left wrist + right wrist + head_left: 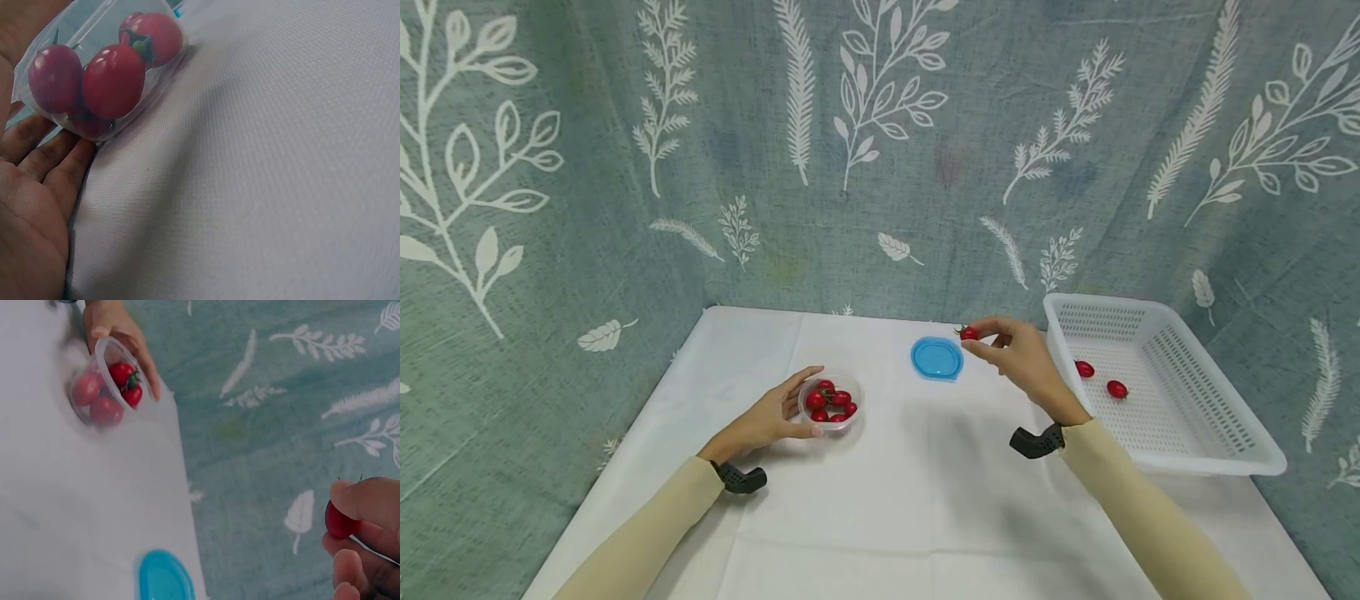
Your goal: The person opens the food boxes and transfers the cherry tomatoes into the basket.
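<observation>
On the white table stands a round clear plastic container (859,402) with several cherry tomatoes (816,401) inside. My left hand (766,423) holds it from the left, thumb along the near side and fingers round the far side. In the left wrist view the tomatoes (114,81) show through the clear wall, with fingers (69,165) at its base. My right hand (1021,357) pinches one red cherry tomato (968,333) with a green stem between thumb and fingertips. That tomato (339,520) is raised above the table, near the round blue lid (937,358).
A white perforated plastic basket (1217,392) stands at the right with two cherry tomatoes, one being this tomato (1117,389), on its floor. Behind and beside the table (850,517) hangs a green cloth (940,208) with white leaf patterns.
</observation>
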`<state>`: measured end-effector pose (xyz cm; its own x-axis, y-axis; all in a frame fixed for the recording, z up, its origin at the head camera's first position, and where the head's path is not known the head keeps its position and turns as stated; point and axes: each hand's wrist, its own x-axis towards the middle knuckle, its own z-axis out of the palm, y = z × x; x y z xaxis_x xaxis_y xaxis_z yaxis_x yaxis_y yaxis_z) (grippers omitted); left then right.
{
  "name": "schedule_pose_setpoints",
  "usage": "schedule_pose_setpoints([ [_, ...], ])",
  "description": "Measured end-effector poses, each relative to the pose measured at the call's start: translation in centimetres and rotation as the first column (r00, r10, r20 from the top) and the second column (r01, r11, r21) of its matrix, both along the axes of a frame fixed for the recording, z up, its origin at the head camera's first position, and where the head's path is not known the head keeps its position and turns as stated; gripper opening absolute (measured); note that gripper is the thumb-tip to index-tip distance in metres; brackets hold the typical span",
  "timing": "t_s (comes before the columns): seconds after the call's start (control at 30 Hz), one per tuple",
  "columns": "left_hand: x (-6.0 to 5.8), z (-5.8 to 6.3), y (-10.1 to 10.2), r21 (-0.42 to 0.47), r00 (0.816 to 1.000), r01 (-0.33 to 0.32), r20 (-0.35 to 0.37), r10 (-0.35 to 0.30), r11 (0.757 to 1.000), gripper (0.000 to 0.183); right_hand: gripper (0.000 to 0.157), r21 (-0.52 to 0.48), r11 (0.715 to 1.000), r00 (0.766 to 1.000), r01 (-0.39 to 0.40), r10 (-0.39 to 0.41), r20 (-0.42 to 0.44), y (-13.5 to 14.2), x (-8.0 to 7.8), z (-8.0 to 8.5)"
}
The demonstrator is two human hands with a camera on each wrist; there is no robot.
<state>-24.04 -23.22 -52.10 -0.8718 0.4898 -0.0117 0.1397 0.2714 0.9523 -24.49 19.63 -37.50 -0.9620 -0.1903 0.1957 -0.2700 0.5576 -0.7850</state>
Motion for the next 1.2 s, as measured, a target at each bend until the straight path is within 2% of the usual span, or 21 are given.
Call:
schedule_pose_setpoints([
  [0.3, 0.1, 0.1, 0.1, 0.010, 1.000, -0.001, 0.000, 0.001, 1.000, 0.110, 0.044, 0.085, 0.993, 0.997, 0.081, -0.082, 0.007, 3.9, -0.3, 0.4],
  [0.7, 0.2, 0.0, 0.0, 0.021, 1.000, 0.011, 0.008, -0.012, 1.000, 0.111, 0.053, 0.134, 0.973, 0.980, 0.190, -0.196, 0.033, 9.6, -0.3, 0.6],
  [0.97, 0.0, -0.1, -0.1, 0.001, 1.000, -0.002, 0.003, 0.002, 1.000, 0.110, 0.060, 0.169, 0.952, 0.964, 0.256, -0.264, 0.027, 13.2, -0.9, -0.1],
  [1.2, 0.2, 0.1, -0.1, 0.006, 1.000, -0.002, 0.011, 0.002, 1.000, 0.109, 0.061, 0.166, 0.940, 0.948, 0.298, -0.312, 0.066, 16.3, -1.4, -0.7],
])
